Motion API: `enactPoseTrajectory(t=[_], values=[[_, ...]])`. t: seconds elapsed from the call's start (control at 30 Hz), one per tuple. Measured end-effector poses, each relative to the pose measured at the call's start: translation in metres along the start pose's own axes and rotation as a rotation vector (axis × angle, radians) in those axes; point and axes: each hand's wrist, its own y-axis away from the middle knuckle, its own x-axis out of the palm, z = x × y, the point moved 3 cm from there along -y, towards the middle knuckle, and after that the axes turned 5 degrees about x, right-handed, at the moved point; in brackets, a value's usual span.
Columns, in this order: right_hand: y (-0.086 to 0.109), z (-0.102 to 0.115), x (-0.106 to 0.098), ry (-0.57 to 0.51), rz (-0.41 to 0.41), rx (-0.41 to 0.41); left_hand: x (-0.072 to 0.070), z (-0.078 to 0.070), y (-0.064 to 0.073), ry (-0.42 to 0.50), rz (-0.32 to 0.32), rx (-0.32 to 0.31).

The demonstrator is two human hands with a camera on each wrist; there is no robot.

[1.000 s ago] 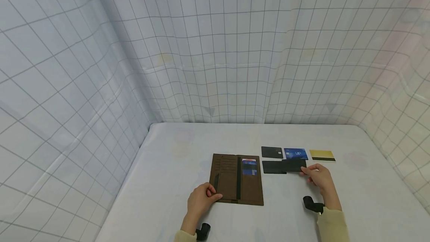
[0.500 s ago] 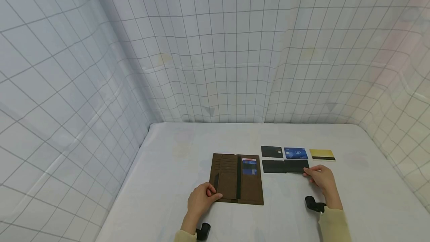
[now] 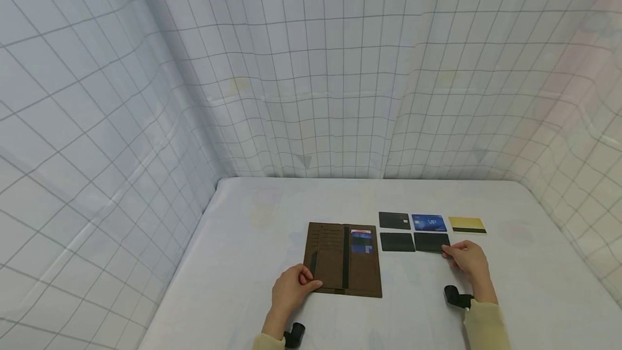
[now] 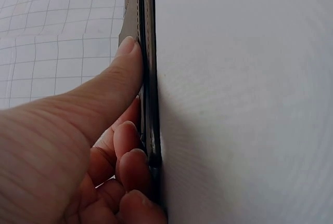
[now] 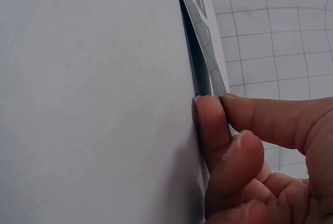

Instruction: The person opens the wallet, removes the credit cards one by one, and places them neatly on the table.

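A brown bifold wallet (image 3: 363,277) lies open on the white table, with a blue card (image 3: 362,243) in its right-hand pocket. My left hand (image 3: 290,289) grips its near left corner, thumb on top and fingers curled against the edge, as the left wrist view shows. To the right, my right hand (image 3: 470,261) pinches a black card (image 3: 430,241) between thumb and index finger. In the right wrist view this card (image 5: 205,47) slants, its pinched edge raised off the table. Another black card (image 3: 397,242) lies flat just left of it.
Behind these lie a dark card with a chip (image 3: 394,220), a blue VIP card (image 3: 428,222) and a yellow card (image 3: 467,224) in a row. Checked white curtains (image 3: 311,96) enclose the table (image 3: 233,263) at back and sides.
My right hand has drawn the black card to the right, from overlapping the other black card to lying beside it. My left hand and the wallet have stayed put.
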Motion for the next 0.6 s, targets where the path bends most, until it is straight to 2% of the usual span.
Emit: enactPoseTrajectory(t=[0.33,0.6], values=[[-0.0051,-0.0045,-0.0012,0.033,-0.021,0.029,-0.0008,-0.0010,0.0002,0.001,-0.006,0.001],[-0.0031,-0.0025,-0.0020,0.101,-0.046,0.046,0.0000,-0.0007,0.0006,0.009,0.001,0.002]])
